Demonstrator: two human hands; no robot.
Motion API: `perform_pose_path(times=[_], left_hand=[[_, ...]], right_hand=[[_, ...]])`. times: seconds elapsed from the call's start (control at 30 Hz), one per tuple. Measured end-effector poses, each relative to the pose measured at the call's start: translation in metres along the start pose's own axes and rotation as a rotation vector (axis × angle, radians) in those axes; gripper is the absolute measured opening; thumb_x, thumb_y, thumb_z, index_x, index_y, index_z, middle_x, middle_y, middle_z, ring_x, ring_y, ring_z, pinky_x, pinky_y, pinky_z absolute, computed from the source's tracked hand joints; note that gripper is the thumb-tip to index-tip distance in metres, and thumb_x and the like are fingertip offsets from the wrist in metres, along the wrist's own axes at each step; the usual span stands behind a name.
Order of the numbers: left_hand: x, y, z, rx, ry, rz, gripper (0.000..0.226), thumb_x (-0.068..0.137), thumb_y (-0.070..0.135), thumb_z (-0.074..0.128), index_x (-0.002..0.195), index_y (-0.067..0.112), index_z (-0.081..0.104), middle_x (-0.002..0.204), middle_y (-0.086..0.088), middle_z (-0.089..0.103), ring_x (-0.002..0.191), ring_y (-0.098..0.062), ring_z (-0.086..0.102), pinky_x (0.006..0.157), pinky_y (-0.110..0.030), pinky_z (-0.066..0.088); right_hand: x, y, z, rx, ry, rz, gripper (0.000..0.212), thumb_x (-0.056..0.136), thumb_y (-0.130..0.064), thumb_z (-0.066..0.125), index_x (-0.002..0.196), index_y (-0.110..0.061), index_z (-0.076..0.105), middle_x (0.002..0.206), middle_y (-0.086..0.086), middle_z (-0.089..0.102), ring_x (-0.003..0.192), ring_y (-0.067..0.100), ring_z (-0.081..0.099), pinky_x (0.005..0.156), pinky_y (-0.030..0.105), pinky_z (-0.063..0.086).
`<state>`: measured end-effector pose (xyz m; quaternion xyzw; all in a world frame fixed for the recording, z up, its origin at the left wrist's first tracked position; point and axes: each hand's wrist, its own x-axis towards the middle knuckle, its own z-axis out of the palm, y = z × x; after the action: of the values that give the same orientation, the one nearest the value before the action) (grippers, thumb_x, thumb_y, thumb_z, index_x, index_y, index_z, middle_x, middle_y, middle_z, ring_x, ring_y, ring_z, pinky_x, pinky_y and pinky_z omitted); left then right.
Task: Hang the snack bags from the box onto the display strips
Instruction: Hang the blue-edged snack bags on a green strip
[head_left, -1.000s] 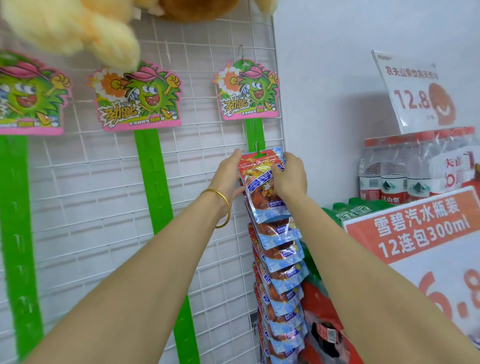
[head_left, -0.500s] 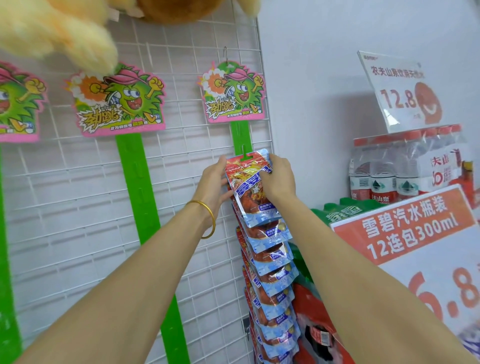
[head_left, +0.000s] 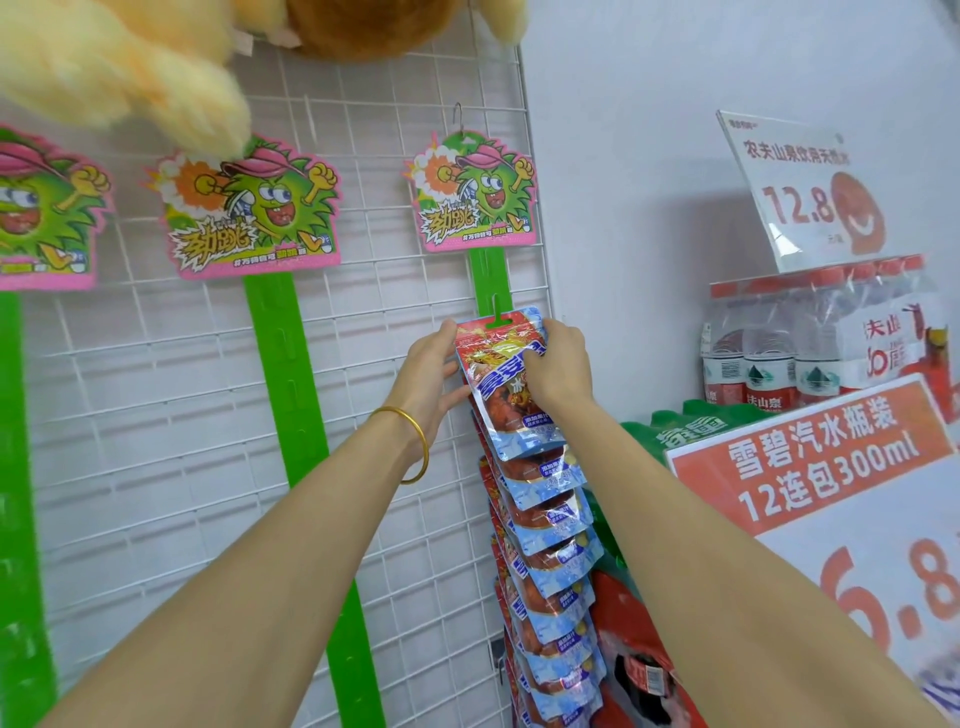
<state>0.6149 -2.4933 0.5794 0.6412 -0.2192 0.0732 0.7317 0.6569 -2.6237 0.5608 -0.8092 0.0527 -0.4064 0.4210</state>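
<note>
Two hands pinch one snack bag (head_left: 500, 387) between them: our left hand (head_left: 428, 374) at its left edge, our right hand (head_left: 560, 370) curled over its upper right. Arms reach up. Just above the fingers, the display strip (head_left: 488, 275) and its green tab; hung bags (head_left: 550, 525) directly below.

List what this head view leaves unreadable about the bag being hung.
- Left hand: head view, its fingertips are hidden behind the top snack bag.
- That bag's front print: head view, partly covered by the right hand.
- Lowest hung bags: head view, cut off by the bottom edge.
- Leftmost display strip: cut by the left edge.
- Box: outside the frame.
</note>
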Motion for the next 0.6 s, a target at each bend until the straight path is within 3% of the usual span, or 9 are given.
perform_pose_path(times=[0.13,0.27,0.37,0.43,0.5,0.6], left_hand=[[-0.008,-0.004,-0.014,-0.029,0.053,-0.033,0.042,0.096,0.035,0.041,0.13,0.011,0.041,0.133,-0.003,0.045,0.127,-0.018,0.04,0.1,-0.038,0.044],[-0.04,-0.028,-0.045,-0.083,0.074,-0.078,0.043,0.094,0.034,0.045,0.13,0.01,0.046,0.132,-0.005,0.05,0.122,-0.021,0.047,0.094,-0.039,0.047],[-0.084,-0.062,-0.073,-0.05,0.076,-0.155,0.033,0.092,0.028,0.049,0.119,0.01,0.055,0.125,-0.007,0.056,0.118,-0.023,0.052,0.089,-0.039,0.05],[-0.117,-0.089,-0.093,-0.004,0.091,-0.227,0.024,0.092,0.023,0.049,0.111,0.011,0.058,0.122,-0.007,0.059,0.115,-0.023,0.055,0.088,-0.038,0.05],[-0.152,-0.118,-0.114,0.044,0.122,-0.329,0.017,0.093,0.018,0.049,0.104,0.013,0.061,0.119,-0.009,0.061,0.11,-0.023,0.057,0.085,-0.036,0.05],[-0.209,-0.162,-0.145,0.1,0.165,-0.474,0.014,0.093,0.01,0.048,0.094,0.015,0.061,0.111,-0.009,0.061,0.105,-0.024,0.056,0.08,-0.032,0.049]], right_hand=[[-0.013,-0.003,-0.004,-0.134,0.065,-0.016,0.032,0.093,-0.01,0.046,0.125,-0.005,0.045,0.126,0.016,0.045,0.113,0.034,0.047,0.092,0.041,0.042],[-0.061,-0.005,-0.006,-0.171,0.2,-0.188,0.044,0.09,-0.003,0.045,0.133,-0.007,0.042,0.131,0.013,0.045,0.116,0.032,0.043,0.093,0.04,0.038],[-0.127,0.003,0.004,-0.048,0.201,-0.367,0.041,0.085,-0.002,0.049,0.125,-0.007,0.053,0.122,0.013,0.052,0.11,0.032,0.048,0.091,0.039,0.039],[-0.175,0.014,0.017,0.043,0.071,-0.414,0.041,0.08,-0.005,0.047,0.12,-0.008,0.056,0.116,0.01,0.054,0.106,0.027,0.051,0.091,0.036,0.041],[-0.22,0.032,0.035,0.106,-0.165,-0.395,0.04,0.08,-0.006,0.045,0.118,-0.01,0.057,0.114,0.006,0.054,0.105,0.022,0.052,0.093,0.035,0.043],[-0.281,0.062,0.064,0.152,-0.53,-0.242,0.034,0.083,0.003,0.05,0.113,-0.01,0.061,0.109,0.007,0.056,0.09,0.016,0.057,0.084,0.027,0.048]])
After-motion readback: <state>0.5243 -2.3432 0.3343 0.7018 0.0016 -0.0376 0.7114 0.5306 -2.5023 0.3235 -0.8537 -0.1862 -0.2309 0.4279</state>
